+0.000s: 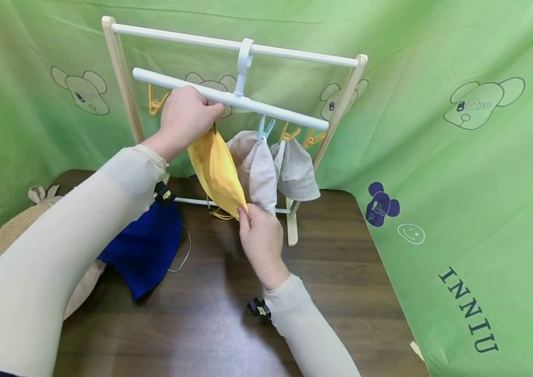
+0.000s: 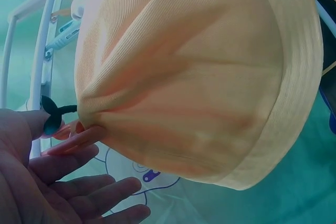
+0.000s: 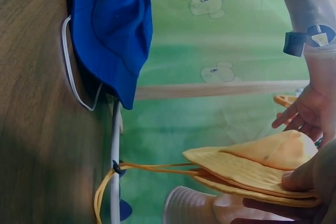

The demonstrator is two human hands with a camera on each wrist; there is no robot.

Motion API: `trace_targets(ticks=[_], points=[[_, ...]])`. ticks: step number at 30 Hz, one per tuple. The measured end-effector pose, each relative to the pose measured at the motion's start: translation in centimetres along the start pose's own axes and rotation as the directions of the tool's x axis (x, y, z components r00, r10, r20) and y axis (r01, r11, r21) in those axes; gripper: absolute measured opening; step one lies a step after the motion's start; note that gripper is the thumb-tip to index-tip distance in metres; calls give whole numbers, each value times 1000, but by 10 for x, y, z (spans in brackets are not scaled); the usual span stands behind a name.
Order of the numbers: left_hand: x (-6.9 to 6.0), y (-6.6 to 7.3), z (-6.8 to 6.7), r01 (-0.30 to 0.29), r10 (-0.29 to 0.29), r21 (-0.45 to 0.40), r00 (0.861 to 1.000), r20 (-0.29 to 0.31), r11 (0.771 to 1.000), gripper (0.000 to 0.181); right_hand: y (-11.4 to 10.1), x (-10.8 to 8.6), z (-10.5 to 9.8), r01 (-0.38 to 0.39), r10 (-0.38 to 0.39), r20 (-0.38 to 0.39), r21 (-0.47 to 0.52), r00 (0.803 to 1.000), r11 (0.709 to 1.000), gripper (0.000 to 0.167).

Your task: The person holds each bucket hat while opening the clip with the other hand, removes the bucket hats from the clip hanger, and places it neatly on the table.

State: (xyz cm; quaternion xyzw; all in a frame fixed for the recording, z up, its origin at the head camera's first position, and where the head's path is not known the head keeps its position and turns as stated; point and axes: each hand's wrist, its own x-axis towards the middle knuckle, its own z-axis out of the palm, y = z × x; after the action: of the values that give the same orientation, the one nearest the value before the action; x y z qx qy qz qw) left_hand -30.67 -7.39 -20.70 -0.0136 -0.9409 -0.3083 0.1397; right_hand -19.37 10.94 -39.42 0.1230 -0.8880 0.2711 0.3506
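Note:
A yellow bucket hat (image 1: 217,170) hangs folded below the white hanger bar (image 1: 191,86), between both hands. My left hand (image 1: 181,115) is at its crown, just under the bar. In the left wrist view, thumb and index finger pinch an orange-looking clothespin (image 2: 79,141) beside the hat's dark green sprout (image 2: 51,115); the other fingers stretch out. Whether the clothespin bites the cloth is hard to tell. Lower down, my right hand (image 1: 264,246) pinches the folded brim, thumb on one side. The hat's yellow cord (image 3: 157,168) dangles from it.
A pale hat (image 1: 263,175) hangs from a light blue clothespin (image 1: 264,128), beside a grey hat (image 1: 298,175) on a yellow one. Yellow clothespins (image 1: 155,100) hang at both ends. The hanger hooks on a wooden rack (image 1: 122,84). A blue hat (image 1: 151,248) and a tan hat (image 1: 12,230) lie left.

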Motion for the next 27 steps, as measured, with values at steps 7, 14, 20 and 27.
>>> trace_targets(ticks=[7,14,20,27], points=[[2,-1,-2,-3,3,-8,1000,-15,1000,43,1,-1,0,-8,8,4,9,1000,1000,32],[2,-1,-2,-7,7,-8,1000,-27,1000,45,5,-2,-3,23,-23,-13,23,1000,999,32],[1,5,0,-1,1,-31,1000,3,1000,43,9,-4,-7,26,-25,-25,42,999,999,33],[1,4,-5,-9,10,28,1000,-22,1000,37,14,-8,-9,-10,10,-3,52,1000,999,25]])
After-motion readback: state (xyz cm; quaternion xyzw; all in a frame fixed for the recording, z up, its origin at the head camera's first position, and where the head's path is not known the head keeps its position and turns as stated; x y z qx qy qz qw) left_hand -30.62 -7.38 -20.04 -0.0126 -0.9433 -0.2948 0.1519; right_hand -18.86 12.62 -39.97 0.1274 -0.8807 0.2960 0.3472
